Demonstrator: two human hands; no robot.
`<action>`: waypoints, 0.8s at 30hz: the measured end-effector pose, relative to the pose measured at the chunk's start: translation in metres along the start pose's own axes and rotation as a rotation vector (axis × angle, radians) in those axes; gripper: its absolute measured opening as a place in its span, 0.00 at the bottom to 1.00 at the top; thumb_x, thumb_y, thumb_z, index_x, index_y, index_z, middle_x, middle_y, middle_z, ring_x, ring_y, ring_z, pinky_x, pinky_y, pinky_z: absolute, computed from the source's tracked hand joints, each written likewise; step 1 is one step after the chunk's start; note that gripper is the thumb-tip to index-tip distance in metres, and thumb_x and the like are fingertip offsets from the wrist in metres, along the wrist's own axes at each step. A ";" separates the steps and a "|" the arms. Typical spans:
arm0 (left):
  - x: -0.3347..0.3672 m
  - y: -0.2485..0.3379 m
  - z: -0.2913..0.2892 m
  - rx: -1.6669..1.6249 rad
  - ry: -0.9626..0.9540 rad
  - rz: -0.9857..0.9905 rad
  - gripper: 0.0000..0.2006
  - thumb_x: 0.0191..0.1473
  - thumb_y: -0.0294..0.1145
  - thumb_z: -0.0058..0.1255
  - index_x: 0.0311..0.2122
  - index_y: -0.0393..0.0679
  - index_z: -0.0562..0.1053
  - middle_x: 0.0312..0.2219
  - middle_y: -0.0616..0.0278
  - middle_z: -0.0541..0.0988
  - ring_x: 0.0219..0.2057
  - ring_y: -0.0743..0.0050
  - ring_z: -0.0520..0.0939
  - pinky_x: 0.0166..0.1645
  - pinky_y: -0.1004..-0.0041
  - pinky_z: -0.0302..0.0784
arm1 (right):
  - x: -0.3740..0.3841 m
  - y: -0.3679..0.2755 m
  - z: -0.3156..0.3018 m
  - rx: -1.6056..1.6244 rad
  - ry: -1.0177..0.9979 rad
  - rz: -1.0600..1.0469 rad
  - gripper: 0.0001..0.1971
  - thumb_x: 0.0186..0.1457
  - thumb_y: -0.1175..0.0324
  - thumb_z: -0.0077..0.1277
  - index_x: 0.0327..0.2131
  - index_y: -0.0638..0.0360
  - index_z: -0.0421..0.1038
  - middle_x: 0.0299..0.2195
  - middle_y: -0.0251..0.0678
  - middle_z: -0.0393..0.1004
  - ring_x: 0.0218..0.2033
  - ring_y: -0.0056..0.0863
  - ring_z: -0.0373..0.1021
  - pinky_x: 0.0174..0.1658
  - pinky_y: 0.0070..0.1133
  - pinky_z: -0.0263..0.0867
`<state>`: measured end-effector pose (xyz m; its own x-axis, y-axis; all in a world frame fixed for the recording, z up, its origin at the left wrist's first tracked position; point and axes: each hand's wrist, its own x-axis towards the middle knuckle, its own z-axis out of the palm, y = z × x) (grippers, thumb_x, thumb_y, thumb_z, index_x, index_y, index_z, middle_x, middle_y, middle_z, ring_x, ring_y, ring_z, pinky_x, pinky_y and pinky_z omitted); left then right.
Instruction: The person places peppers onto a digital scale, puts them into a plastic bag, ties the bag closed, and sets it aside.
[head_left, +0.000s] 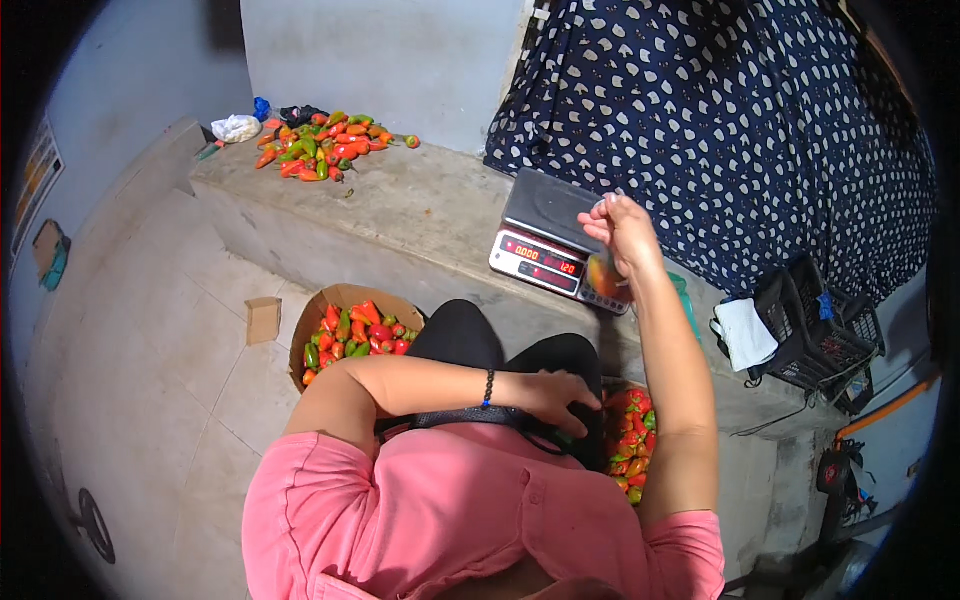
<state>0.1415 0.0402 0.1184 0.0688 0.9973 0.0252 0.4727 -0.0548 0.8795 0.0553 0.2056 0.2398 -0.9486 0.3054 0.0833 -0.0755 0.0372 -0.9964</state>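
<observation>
My right hand (622, 235) is raised over the right end of a digital scale (555, 215), its fingers pinched together. Below them hangs what looks like a small clear plastic bag (604, 276) with something orange and green inside. The scale's dark plate bears nothing visible, and its red display is lit. Across my lap lies my left arm, with a beaded bracelet at the wrist. My left hand (555, 400) is curled near my right thigh; a dark green bit shows under its fingers, too hidden to name. Beside that thigh lies a bag of small red and green peppers (632, 440).
Loose peppers (325, 148) are heaped on the concrete ledge (430, 205), beside a white bag (236, 128). A cardboard box of peppers (350, 335) stands by my left knee. Black crates (820, 325) with a white cloth (747, 333) are at the right, before a patterned curtain (700, 130).
</observation>
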 end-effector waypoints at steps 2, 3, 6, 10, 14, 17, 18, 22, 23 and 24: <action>-0.005 0.009 -0.009 0.471 0.392 0.205 0.24 0.40 0.40 0.57 0.44 0.42 0.68 0.39 0.54 0.72 0.45 0.55 0.69 0.47 0.61 0.63 | -0.013 -0.012 -0.013 -0.099 -0.003 -0.068 0.14 0.61 0.62 0.36 0.26 0.59 0.64 0.24 0.33 0.68 0.28 0.26 0.72 0.29 0.17 0.70; -0.009 0.018 -0.021 0.508 0.566 0.205 0.23 0.39 0.38 0.57 0.42 0.43 0.68 0.39 0.54 0.71 0.44 0.54 0.69 0.47 0.61 0.63 | -0.022 -0.022 -0.019 -0.131 0.042 -0.081 0.13 0.61 0.63 0.36 0.26 0.60 0.65 0.23 0.32 0.68 0.26 0.24 0.72 0.27 0.15 0.67; -0.015 0.028 -0.073 0.534 0.944 0.164 0.21 0.37 0.34 0.57 0.40 0.45 0.67 0.40 0.52 0.68 0.44 0.51 0.67 0.47 0.57 0.60 | -0.039 -0.036 -0.038 -0.236 0.058 -0.113 0.14 0.61 0.62 0.35 0.26 0.59 0.64 0.23 0.31 0.67 0.24 0.19 0.69 0.27 0.14 0.65; -0.019 0.037 -0.116 0.737 1.170 0.133 0.27 0.38 0.36 0.57 0.46 0.40 0.65 0.43 0.48 0.69 0.48 0.46 0.67 0.51 0.58 0.62 | -0.055 -0.041 -0.030 -0.225 -0.033 -0.137 0.14 0.61 0.59 0.37 0.26 0.56 0.63 0.23 0.29 0.67 0.24 0.18 0.68 0.28 0.14 0.65; -0.019 0.020 -0.126 0.109 0.605 0.033 0.18 0.48 0.39 0.55 0.42 0.39 0.71 0.35 0.56 0.76 0.37 0.70 0.76 0.44 0.73 0.70 | -0.068 -0.048 -0.006 -0.228 -0.147 -0.181 0.13 0.61 0.64 0.39 0.26 0.60 0.65 0.23 0.30 0.68 0.24 0.17 0.68 0.28 0.14 0.65; -0.020 -0.006 -0.117 -0.125 0.380 -0.009 0.11 0.53 0.38 0.51 0.33 0.40 0.75 0.28 0.69 0.78 0.32 0.85 0.75 0.41 0.80 0.69 | -0.066 -0.047 -0.013 -0.200 -0.120 -0.161 0.13 0.61 0.64 0.38 0.26 0.60 0.65 0.23 0.30 0.68 0.23 0.17 0.68 0.27 0.14 0.65; -0.023 -0.009 -0.113 -0.213 0.413 0.013 0.11 0.54 0.38 0.51 0.32 0.39 0.75 0.27 0.69 0.78 0.31 0.86 0.74 0.40 0.79 0.69 | -0.062 -0.041 -0.022 -0.201 -0.091 -0.139 0.13 0.60 0.63 0.39 0.25 0.59 0.64 0.23 0.30 0.68 0.23 0.17 0.68 0.27 0.14 0.65; -0.027 -0.031 -0.117 -0.315 0.553 -0.029 0.11 0.51 0.40 0.53 0.30 0.41 0.75 0.22 0.70 0.76 0.27 0.83 0.74 0.35 0.77 0.69 | -0.058 -0.024 -0.045 -0.170 -0.032 -0.056 0.14 0.60 0.60 0.39 0.25 0.57 0.64 0.22 0.31 0.68 0.22 0.19 0.68 0.26 0.14 0.65; -0.027 -0.022 -0.119 -0.316 0.551 -0.026 0.11 0.51 0.40 0.53 0.30 0.41 0.75 0.22 0.70 0.76 0.27 0.83 0.74 0.35 0.77 0.69 | -0.062 -0.023 -0.047 -0.173 -0.030 -0.056 0.14 0.60 0.60 0.39 0.25 0.57 0.64 0.22 0.31 0.68 0.22 0.19 0.68 0.26 0.14 0.65; -0.029 -0.002 -0.121 0.054 0.563 -0.100 0.12 0.49 0.41 0.54 0.29 0.42 0.75 0.21 0.68 0.76 0.25 0.80 0.75 0.33 0.75 0.69 | -0.066 -0.020 -0.048 -0.177 -0.039 -0.038 0.14 0.60 0.59 0.39 0.25 0.57 0.64 0.22 0.31 0.68 0.22 0.19 0.68 0.26 0.15 0.65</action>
<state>0.0321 0.0169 0.1733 -0.4497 0.8693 0.2052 0.4981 0.0534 0.8654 0.1343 0.2308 0.2551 -0.9576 0.2634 0.1165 -0.0592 0.2159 -0.9746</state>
